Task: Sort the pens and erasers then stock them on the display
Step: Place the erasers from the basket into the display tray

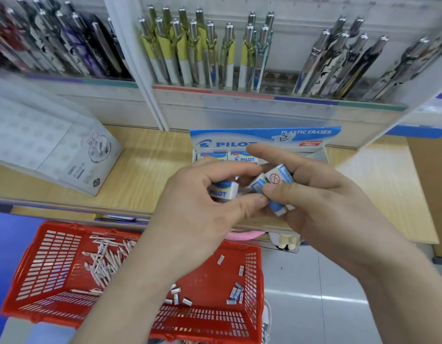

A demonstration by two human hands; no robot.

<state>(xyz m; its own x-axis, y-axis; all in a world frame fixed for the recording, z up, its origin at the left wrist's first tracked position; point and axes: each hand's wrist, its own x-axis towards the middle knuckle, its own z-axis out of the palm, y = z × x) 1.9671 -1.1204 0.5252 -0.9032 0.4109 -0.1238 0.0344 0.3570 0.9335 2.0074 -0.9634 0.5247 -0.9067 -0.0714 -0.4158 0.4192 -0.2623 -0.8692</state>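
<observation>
Stocking erasers at a stationery stand: my two hands meet above the desk [140,167], just in front of the blue-and-white Pilot eraser box [264,137] that stands open on it. My left hand [200,204] comes up from the lower left, fingers curled round one sleeved eraser [223,191] with its logo facing me. Its thumb stretches across to touch the right hand's load. My right hand [324,194] comes in from the lower right, wrist bent inward. Its thumb and fingers pinch a small cluster of erasers [278,180], at least two, tilted at different angles, and its forefinger sticks out straight over the box. Both hands are clamped on erasers and touch one another at the thumbs.

The step in hand, as I judge it, is squaring these pieces up before they go into the box, where a row of stocked erasers [242,158] sits side by side, labels up. To do it well I should turn each one so its logo faces the same way as those, and pass them over one at a time rather than as a loose bunch. I should also keep the work over the desk, so a slip lands there and not on the floor.

Below, the red basket [53,265] holds a heap of pens [105,261] and scattered loose erasers [236,292], not yet sorted. Filled pen racks [202,53] line the wall above.
</observation>
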